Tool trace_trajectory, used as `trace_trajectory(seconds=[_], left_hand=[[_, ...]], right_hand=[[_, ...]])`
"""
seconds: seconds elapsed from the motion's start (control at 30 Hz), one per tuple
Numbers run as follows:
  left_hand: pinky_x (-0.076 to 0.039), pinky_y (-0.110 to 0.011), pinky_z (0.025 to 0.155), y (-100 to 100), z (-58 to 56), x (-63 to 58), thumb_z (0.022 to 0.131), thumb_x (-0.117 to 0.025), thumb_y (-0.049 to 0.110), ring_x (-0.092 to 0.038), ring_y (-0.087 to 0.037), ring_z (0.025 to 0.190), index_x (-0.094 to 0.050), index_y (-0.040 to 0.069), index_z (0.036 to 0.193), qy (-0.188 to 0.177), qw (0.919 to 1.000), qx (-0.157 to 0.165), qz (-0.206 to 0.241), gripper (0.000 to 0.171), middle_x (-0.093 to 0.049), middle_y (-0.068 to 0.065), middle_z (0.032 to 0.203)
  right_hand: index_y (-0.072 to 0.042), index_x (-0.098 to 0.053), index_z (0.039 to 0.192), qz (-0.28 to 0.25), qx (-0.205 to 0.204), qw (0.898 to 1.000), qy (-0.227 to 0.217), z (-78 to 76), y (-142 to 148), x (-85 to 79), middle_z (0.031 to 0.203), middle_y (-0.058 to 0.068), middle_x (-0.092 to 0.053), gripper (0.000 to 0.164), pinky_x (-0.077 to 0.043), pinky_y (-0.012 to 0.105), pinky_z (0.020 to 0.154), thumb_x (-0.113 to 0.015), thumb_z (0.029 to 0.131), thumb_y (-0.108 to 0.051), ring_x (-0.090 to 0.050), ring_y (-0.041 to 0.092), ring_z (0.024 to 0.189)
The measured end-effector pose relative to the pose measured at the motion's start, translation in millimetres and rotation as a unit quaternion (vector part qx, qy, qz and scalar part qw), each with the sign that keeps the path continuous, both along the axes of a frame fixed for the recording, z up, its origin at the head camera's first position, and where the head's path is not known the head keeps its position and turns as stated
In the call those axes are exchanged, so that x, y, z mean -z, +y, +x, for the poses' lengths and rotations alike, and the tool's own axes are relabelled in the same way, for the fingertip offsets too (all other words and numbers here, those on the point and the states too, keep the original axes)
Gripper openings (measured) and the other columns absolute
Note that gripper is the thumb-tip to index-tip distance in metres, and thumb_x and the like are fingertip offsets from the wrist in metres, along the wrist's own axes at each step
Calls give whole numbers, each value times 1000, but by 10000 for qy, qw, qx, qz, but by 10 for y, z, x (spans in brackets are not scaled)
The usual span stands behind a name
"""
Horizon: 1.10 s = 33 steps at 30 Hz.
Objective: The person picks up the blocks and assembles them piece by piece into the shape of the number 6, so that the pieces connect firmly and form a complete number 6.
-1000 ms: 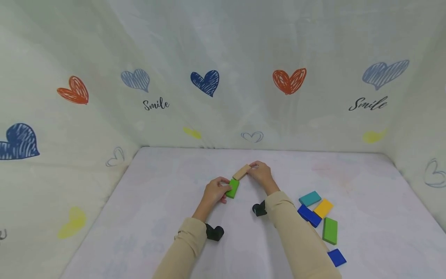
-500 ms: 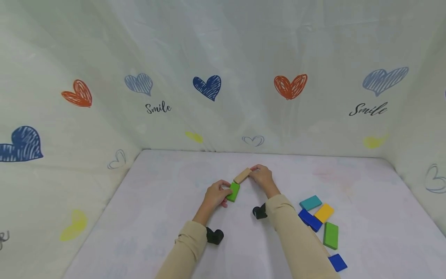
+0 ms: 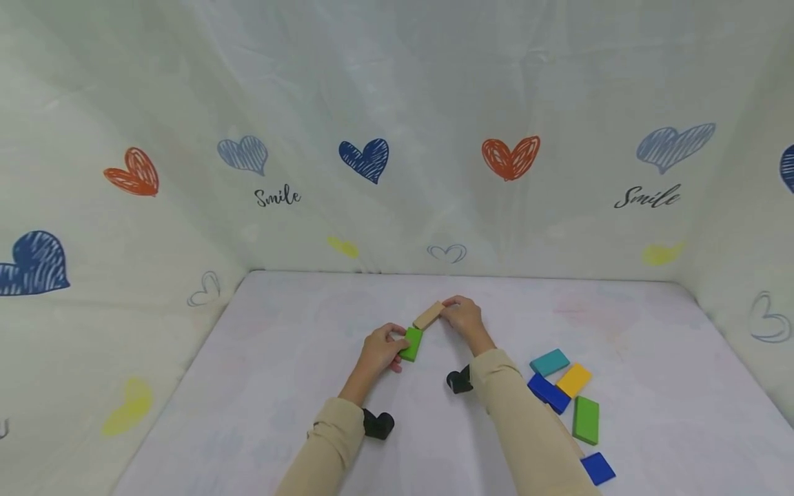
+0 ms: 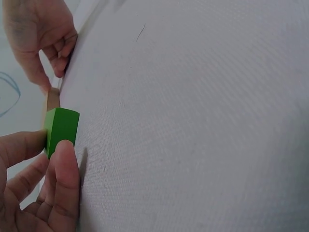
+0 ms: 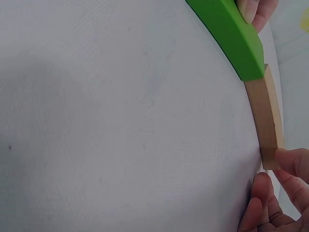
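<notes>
Green block (image 3: 412, 344) is pinched by left hand (image 3: 380, 348), wooden block (image 3: 428, 316) by right hand (image 3: 466, 319).

The table (image 3: 267, 386) has a pale top with faint pink and bluish smudges. Beyond its middle, a green block (image 3: 413, 342) and a wooden block (image 3: 428, 315) meet end to end at an angle. Towards the right lie a teal block (image 3: 549, 362), a yellow block (image 3: 574, 380) touching a blue piece (image 3: 548, 393), another green slab (image 3: 586, 420) and a blue square (image 3: 598, 468). A thin dark strand (image 4: 140, 32) also lies there.
</notes>
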State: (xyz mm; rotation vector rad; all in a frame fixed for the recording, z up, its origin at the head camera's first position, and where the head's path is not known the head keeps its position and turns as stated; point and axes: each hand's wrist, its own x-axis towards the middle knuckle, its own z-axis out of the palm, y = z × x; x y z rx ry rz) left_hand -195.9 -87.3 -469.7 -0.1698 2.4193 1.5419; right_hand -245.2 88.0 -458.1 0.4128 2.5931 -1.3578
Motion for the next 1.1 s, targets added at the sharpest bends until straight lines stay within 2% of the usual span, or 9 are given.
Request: trace_trajectory(seconds=[0.27, 0.37, 0.43, 0.6, 0.67, 0.77, 0.87, 0.97, 1.1], left_hand=[[-52, -25, 45, -20, -2, 5, 87, -60, 12, -50, -9, 47, -58, 4, 114, 38, 10000, 11, 18, 28, -48, -3, 69], [-52, -25, 45, -18, -6, 6, 87, -60, 12, -50, -9, 47, -58, 4, 114, 28, 10000, -3, 32, 28, -48, -3, 69], [-51, -24, 44, -15, -8, 12, 87, -61, 12, -50, -9, 46, -59, 4, 113, 20, 10000, -19, 22, 28, -48, -3, 68], [-48, -23, 40, 3, -12, 27, 85, -62, 12, -48, -8, 43, -60, 4, 111, 43, 9999, -99, -18, 27, -48, -3, 66], [-47, -22, 39, 21, -19, 36, 85, -63, 12, -48, -8, 42, -61, 4, 110, 26, 9999, -133, -57, 26, -47, -3, 65], [-45, -21, 37, 45, -26, 36, 84, -63, 13, -47, -8, 42, -61, 5, 108, -9, 9998, -186, -121, 26, -47, -2, 64], [-45, -21, 37, 58, -22, 16, 84, -64, 13, -47, -8, 42, -62, 5, 108, -54, 9996, -225, -166, 25, -47, -3, 64], [-44, -21, 36, 60, -19, 1, 83, -64, 13, -46, -9, 41, -62, 5, 106, -46, 9994, -279, -199, 25, -47, -3, 64], [-44, -20, 36, 50, -27, 0, 83, -64, 14, -46, -9, 40, -62, 5, 106, -4, 9991, -327, -281, 24, -47, -3, 64]], right_hand=[[0, -62, 110, 45, 15, 9998, 196, 27, -26, -9, 131, 23, -50, 29, -42, 45, 96, -57, 86, -17, -46, 34, 114], [0, -62, 109, 67, 5, 9994, 327, 28, -18, 10, 125, 22, -54, 29, -43, 43, 92, -57, 86, -17, -49, 32, 108], [0, -62, 112, 26, -18, 9993, 368, 35, 2, 23, 116, 20, -58, 31, -45, 39, 84, -57, 86, -18, -52, 28, 98], [-3, -52, 127, -532, -219, 9978, 331, 88, 127, 27, 94, 14, -63, 41, -48, 26, 71, -55, 90, -21, -58, 18, 79], [-3, -47, 132, -921, -359, 9946, 323, 142, 218, 8, 99, 17, -63, 44, -51, 25, 72, -53, 92, -21, -60, 18, 81], [-3, -44, 134, -1388, -461, 9884, 399, 278, 354, -54, 110, 22, -59, 45, -53, 28, 80, -52, 94, -21, -61, 20, 91], [-3, -45, 133, -1591, -489, 9843, 589, 478, 485, -145, 117, 23, -58, 43, -53, 31, 85, -52, 94, -20, -61, 22, 98], [-5, -48, 132, -1460, -463, 9855, 734, 710, 598, -283, 117, 21, -58, 40, -51, 31, 90, -52, 94, -20, -60, 25, 102], [-9, -49, 131, -987, -458, 9905, 835, 1013, 748, -467, 119, 16, -58, 41, -48, 36, 95, -51, 95, -28, -56, 28, 109]])
